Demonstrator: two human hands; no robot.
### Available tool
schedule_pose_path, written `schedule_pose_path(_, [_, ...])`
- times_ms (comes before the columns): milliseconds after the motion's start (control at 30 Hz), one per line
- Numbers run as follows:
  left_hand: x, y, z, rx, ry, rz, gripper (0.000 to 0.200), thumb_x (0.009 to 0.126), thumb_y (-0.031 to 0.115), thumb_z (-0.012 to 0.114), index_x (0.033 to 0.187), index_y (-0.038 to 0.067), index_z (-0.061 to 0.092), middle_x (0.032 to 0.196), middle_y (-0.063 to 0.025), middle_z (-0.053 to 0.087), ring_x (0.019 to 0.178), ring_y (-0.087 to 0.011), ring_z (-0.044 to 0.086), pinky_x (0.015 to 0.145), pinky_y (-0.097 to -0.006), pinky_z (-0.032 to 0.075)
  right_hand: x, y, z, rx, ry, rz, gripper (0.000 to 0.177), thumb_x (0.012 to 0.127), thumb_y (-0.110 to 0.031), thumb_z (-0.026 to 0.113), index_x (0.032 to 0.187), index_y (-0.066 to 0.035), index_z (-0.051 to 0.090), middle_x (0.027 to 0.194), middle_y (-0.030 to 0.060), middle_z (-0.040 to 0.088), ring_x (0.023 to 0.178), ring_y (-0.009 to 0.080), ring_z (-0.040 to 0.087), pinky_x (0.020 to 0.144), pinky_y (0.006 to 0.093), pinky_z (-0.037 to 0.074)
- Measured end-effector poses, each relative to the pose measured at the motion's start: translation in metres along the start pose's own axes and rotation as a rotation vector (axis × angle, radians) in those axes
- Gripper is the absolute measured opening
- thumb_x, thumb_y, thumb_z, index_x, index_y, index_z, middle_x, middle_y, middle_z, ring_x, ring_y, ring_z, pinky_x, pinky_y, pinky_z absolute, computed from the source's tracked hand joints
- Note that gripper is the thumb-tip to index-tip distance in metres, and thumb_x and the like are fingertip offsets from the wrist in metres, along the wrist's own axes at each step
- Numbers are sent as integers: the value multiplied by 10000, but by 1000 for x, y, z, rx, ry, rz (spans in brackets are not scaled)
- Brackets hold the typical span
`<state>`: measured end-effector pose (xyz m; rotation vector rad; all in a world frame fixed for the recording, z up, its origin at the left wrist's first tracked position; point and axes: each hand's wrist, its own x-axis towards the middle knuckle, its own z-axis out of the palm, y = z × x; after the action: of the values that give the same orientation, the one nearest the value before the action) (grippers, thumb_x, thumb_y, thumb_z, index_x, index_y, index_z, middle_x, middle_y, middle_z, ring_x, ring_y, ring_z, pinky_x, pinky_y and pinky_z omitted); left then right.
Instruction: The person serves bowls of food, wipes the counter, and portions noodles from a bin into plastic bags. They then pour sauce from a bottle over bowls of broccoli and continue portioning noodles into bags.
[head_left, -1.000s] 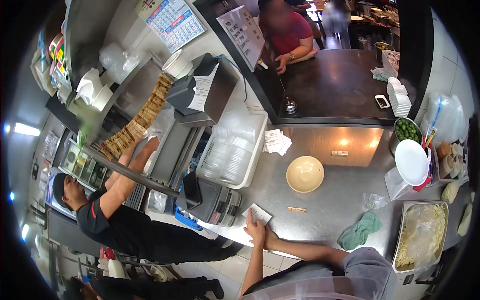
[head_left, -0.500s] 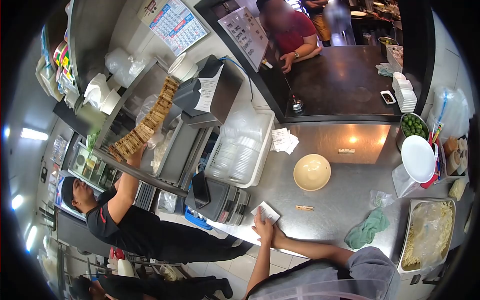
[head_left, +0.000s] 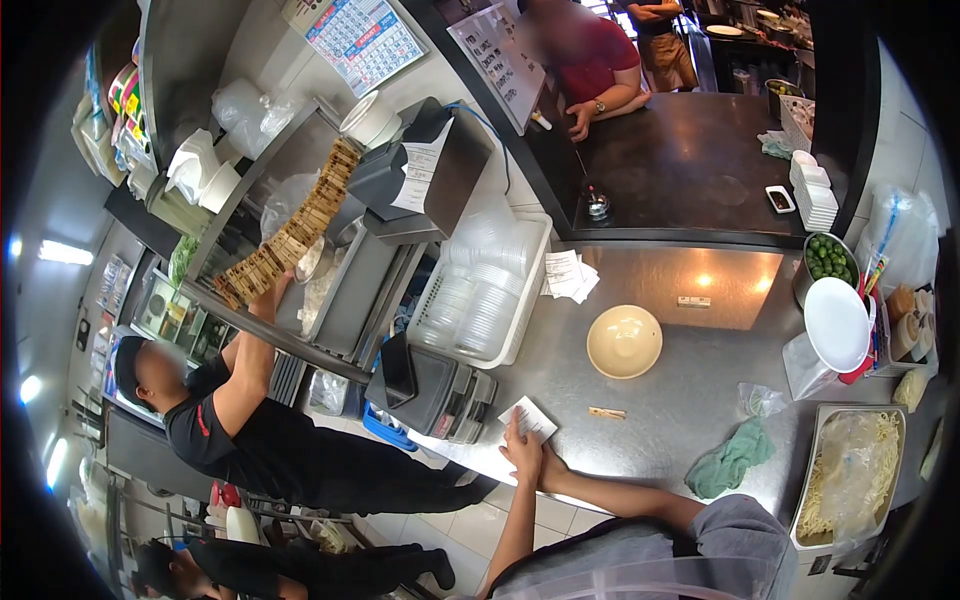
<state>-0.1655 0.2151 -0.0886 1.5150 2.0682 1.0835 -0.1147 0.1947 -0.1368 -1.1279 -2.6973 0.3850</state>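
Observation:
My two hands meet at the near edge of the steel counter (head_left: 680, 380). My left hand (head_left: 518, 447) lies with its fingers on a small white paper slip (head_left: 531, 415). My right hand (head_left: 547, 468) is pressed against the left wrist, with its fingers hidden. The slip lies just right of a black receipt printer (head_left: 430, 385). A wooden clothespin (head_left: 606, 412) lies on the counter a little to the right of the slip.
On the counter are a beige bowl (head_left: 624, 341), a green cloth (head_left: 730, 460), a noodle tray (head_left: 850, 470), a white plate (head_left: 836, 324), limes (head_left: 826, 258) and a crate of plastic tubs (head_left: 480, 290). A co-worker in black (head_left: 240, 430) reaches up to pegged tickets (head_left: 290, 235). A customer (head_left: 590, 60) leans on the dark bar.
My hands stay on the slip. The co-worker's raised hand has slid a little lower along the row of pegs. The view has shifted slightly.

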Motion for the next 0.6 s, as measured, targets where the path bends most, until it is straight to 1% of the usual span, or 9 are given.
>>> schedule_pose_path(333, [-1,8,-3,27,-2,20,552,735,-4,450,1263,142,510,1187,-148,533,1059,-272,533,954,-359,340,0,-1,0,1,9,-4,657,895,-518,338,1440,-190,172,1499,113,134,1383,320,79,1085,526,27])
schedule_pose_path(433, [1,5,-3,51,-26,30,548,734,-10,451,1259,135,512,1178,-139,539,1053,-269,535,956,-357,338,2,1,2,-1,24,-11,656,895,-517,340,1439,-189,176,1500,113,133,1383,319,76,1086,525,26])
schedule_pose_path(533, [2,3,-2,-13,-18,54,549,732,-17,450,1258,129,510,1166,-132,546,1054,-265,533,958,-361,336,5,1,3,-3,40,-17,655,895,-516,341,1439,-188,179,1500,114,131,1384,318,72,1087,524,26])
schedule_pose_path(600, [1,5,-3,-3,-24,29,551,731,-23,449,1259,125,509,1177,-131,544,1065,-265,528,961,-362,336,7,1,6,-3,54,-22,655,895,-515,342,1438,-188,181,1500,114,130,1385,317,70,1087,523,26])
